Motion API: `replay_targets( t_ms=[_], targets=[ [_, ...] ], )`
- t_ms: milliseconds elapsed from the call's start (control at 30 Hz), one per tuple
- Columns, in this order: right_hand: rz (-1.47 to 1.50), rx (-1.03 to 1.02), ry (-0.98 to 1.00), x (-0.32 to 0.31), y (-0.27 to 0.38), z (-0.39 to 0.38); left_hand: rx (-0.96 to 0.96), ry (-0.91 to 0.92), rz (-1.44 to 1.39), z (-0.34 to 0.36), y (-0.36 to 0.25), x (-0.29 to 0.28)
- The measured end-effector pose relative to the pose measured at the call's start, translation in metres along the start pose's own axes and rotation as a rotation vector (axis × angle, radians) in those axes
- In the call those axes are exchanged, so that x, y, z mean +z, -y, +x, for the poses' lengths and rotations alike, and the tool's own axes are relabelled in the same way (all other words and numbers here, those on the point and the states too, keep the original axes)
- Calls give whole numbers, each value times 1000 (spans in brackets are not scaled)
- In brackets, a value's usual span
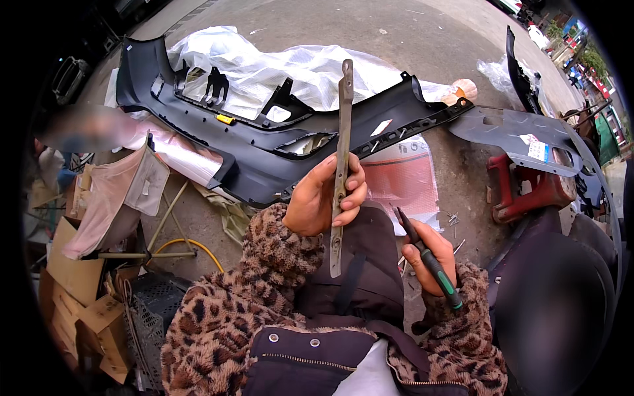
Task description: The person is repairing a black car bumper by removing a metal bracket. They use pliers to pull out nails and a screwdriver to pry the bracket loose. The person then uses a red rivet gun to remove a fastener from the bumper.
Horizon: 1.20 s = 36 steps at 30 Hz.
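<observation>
The ground (429, 39) ahead is taken up by a curved, smooth black bumper (259, 158), backed by crumpled clear wrap (264, 69); a red stand (553, 191) is set at the right. Above the lap, a flat metal strip (343, 132) (dull, worn, pierced with holes) is gripped by the left hand (312, 203). A black-and-green pointed tool (437, 270) is clasped by the right hand (445, 252).

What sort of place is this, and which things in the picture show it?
Probably an outdoor car-repair or bodywork area. A large black car bumper lies in front of the person, translucent plastic wrapping spreads beside it on open ground, and the right hand holds a black-and-green hand tool.
</observation>
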State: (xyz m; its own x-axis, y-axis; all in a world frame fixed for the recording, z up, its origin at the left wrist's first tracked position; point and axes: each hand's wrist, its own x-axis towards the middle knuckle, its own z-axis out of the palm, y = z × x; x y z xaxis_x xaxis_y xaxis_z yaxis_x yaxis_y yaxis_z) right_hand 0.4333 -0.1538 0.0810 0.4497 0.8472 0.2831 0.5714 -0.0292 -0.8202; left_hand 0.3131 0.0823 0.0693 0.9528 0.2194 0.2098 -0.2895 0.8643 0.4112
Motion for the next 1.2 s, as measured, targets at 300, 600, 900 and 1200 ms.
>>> replay_targets(
  t_ms=[300, 600, 900, 1200],
  targets=[
    [-500, -305, 104, -6, 55, 55, 10, -37, 8, 3, 3, 7],
    [-642, -327, 111, -6, 60, 75, -48, -146, 175, -6, 5, 13],
    [-1057, -577, 145, -8, 47, 73, -168, -374, 685, -1, 16, 34],
    [-388, -130, 313, -5, 18, 72, -40, -443, 1107, -2, 33, 15]
  ],
)
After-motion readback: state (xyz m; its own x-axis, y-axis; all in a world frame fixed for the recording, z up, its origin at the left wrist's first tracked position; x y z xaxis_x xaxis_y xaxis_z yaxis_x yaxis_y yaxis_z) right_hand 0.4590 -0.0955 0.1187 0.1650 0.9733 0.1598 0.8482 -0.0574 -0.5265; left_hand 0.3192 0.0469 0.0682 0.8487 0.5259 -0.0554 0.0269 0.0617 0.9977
